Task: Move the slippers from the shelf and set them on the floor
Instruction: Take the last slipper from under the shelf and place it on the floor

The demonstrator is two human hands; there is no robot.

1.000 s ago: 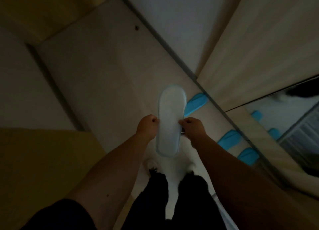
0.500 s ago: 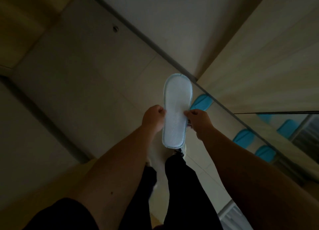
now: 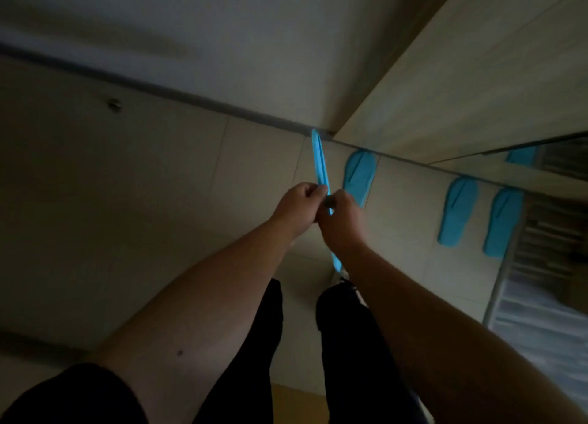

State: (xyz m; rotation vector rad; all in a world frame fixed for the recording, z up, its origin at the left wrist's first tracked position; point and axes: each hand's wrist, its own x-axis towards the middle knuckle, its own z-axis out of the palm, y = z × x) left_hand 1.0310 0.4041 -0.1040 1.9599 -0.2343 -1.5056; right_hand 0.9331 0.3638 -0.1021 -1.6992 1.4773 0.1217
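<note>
I hold a thin blue slipper [image 3: 319, 158] edge-on in front of me, above the tiled floor [image 3: 159, 175]. My left hand [image 3: 297, 207] and my right hand [image 3: 342, 215] pinch its middle from either side, fists close together. Its lower end [image 3: 336, 261] shows below my right wrist. Three more blue slippers lie flat on the floor to the right: one [image 3: 359, 177] near the cabinet's corner, and a pair, one [image 3: 458, 210] beside the other [image 3: 502, 221], further right.
A wooden cabinet [image 3: 461, 73] rises on the right, with a mirrored panel [image 3: 541, 162] lower down. A wall with a grey skirting [image 3: 191, 96] runs across the back. My dark-trousered legs [image 3: 343, 344] stand below. A small doorstop [image 3: 114, 105] sits on the floor at left.
The slipper has turned from showing its pale flat sole to edge-on, blue. My hands have come closer together, and the camera has swung so more slippers on the floor show.
</note>
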